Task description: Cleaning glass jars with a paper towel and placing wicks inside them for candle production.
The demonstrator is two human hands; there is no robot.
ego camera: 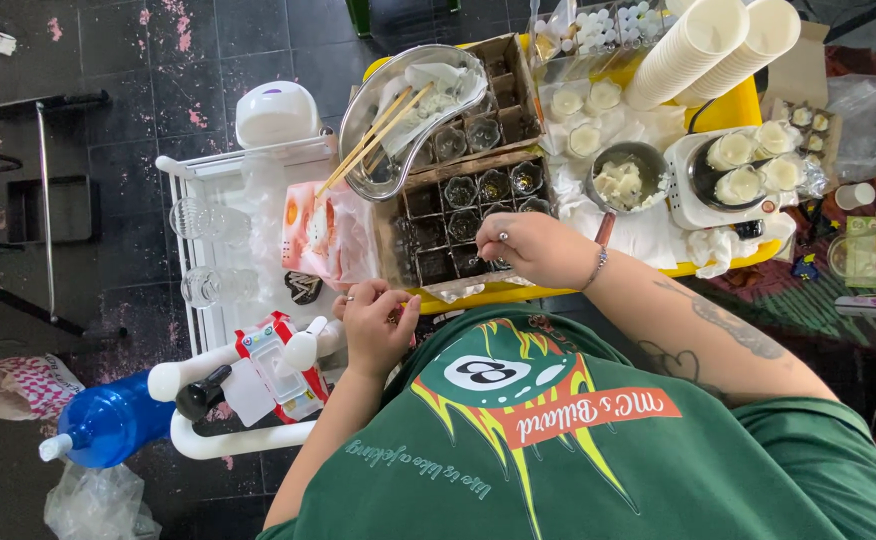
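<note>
— Green shirt (598, 450) fills the foreground; what do the hands hold?
— Right hand (538, 248) pinches something small over the divided cardboard box (468, 205) of glass jars, likely to reach a cell. Left hand (376, 322) is curled near the chest; its contents I cannot tell.
— Beyond?
— Metal tray (398, 110) with chopsticks (373, 135), stacked paper cups (698, 45).

Right hand (538, 248) rested on divided cardboard box (458, 215) of small glass jars (459, 190), fingers curled. Left hand (376, 325) closed near chest, content unclear. Metal tray (398, 120) held chopsticks (373, 135). Blue bottle (108, 420) lay lower left.
</note>
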